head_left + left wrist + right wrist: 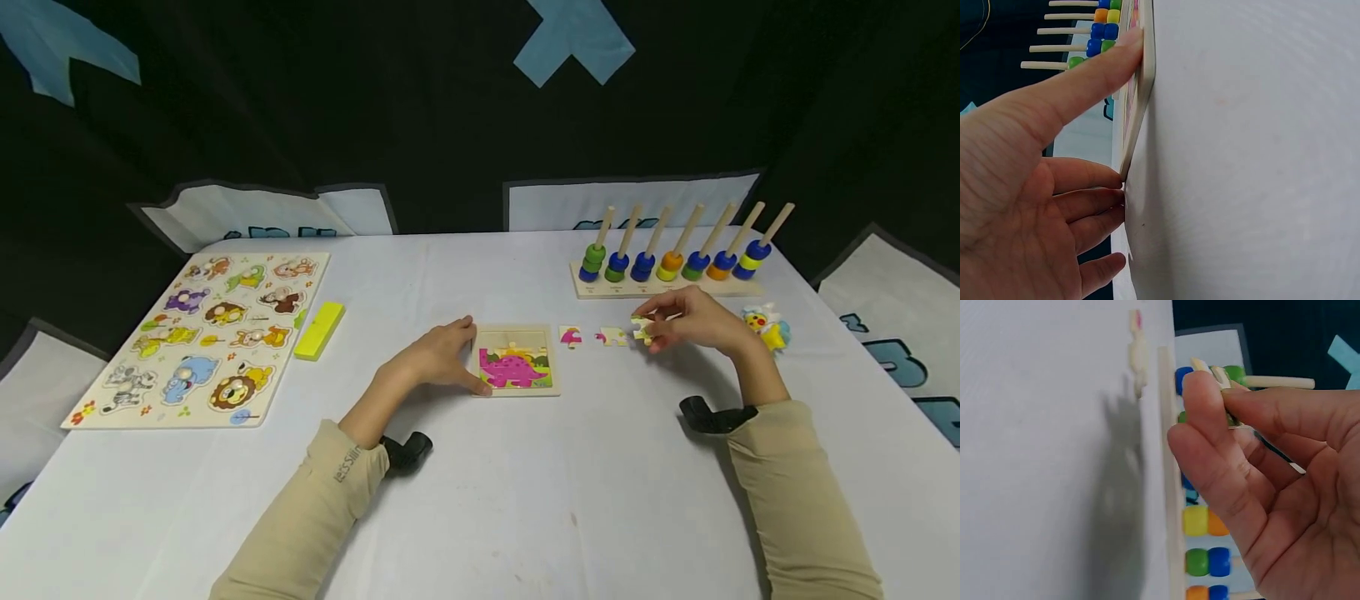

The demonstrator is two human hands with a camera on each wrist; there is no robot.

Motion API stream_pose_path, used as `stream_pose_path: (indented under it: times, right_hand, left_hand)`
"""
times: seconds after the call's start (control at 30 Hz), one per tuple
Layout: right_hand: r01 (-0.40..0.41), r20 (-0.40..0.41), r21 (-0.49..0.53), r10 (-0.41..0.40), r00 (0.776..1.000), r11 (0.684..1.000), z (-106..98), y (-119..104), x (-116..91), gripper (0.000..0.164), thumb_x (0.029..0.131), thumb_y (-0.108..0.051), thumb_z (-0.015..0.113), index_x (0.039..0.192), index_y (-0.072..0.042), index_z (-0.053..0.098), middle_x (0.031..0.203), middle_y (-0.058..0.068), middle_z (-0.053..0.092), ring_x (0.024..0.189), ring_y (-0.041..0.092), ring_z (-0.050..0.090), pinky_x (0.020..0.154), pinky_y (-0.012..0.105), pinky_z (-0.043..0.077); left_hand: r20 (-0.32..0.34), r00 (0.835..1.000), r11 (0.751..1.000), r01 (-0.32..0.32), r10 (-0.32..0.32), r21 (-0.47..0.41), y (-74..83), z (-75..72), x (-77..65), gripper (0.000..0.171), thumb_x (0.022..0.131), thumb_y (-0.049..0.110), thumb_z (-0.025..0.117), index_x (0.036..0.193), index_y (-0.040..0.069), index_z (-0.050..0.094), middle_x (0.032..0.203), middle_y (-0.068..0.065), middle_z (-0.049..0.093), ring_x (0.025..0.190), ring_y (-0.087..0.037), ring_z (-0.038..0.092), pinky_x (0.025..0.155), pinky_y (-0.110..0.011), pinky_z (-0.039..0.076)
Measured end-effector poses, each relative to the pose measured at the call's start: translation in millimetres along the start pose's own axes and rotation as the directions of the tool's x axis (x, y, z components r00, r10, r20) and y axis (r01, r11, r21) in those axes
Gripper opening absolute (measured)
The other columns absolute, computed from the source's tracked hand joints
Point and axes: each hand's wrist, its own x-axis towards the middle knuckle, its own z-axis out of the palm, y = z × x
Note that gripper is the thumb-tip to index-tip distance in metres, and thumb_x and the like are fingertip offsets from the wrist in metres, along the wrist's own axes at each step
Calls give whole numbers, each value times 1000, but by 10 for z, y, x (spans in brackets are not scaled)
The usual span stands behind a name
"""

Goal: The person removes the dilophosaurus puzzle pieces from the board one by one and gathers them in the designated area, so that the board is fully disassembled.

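My left hand point(438, 357) rests at the left side of a small wooden jigsaw tray point(556, 379) with a pink dinosaur picture. In the left wrist view its thumb point(1094, 81) is straight and touches the tray's edge; the other fingers lie along another edge. My right hand point(693, 318) pinches a puzzle piece point(642, 330) between thumb and fingertips, above the table. The right wrist view shows that piece point(1221, 376) partly hidden by the fingers. Two more pieces, one mostly pink point(570, 336) and one pale with pink point(613, 337), lie between tray and right hand.
Behind the right hand stands a wooden peg rack point(630, 289) with coloured beads. A small yellow and white toy point(772, 329) is beside the right wrist. On the left lie a yellow block point(319, 332) and a large animal puzzle board point(247, 337).
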Motion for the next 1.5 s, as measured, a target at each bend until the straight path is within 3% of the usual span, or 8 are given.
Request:
stream_pose_path:
  times: [0.2,0.47,0.9,1.27,1.5]
  right_hand:
    - [-17,51,29,15,999,999,-18,112,21,39,90,-8,60,124,11,55,93,13,66,68,15,68,66,26,58]
    - [-56,46,37,55,997,998,-55,205,23,40,90,-8,59,125,12,54,81,5,67,67,14,66,67,25,58]
    - [-119,-22,-71,118,993,990,26,221,37,38,88,-10,61,118,13,57,75,2,66,62,11,64,62,24,57]
    - [-230,-109,-217,211,971,949,51,87,64,31,83,-16,67,101,8,60,66,2,65,57,9,60,57,25,52]
    - [-290,-125,-197,269,955,937,60,82,62,29,83,-15,65,99,8,57,65,3,63,57,9,59,57,23,53]
  left_hand:
    - [3,1000,1000,5,-5,0,-6,1,2,99,74,44,79,149,0,31,160,-15,20,146,-37,24,118,-50,24]
    - [2,1000,1000,7,-7,-5,-12,-3,7,100,74,44,79,149,0,30,160,-15,19,146,-37,23,118,-50,23]
    - [8,1000,1000,10,-10,-7,-22,24,10,99,75,45,79,149,1,30,160,-15,19,145,-39,24,118,-52,23]
    - [10,1000,1000,13,-13,-20,-25,-2,-8,100,75,45,79,150,2,29,161,-14,18,146,-39,22,118,-52,22]
    - [9,1000,999,11,-11,-31,-21,2,-2,100,74,44,79,150,2,29,161,-14,17,146,-38,21,118,-52,22]
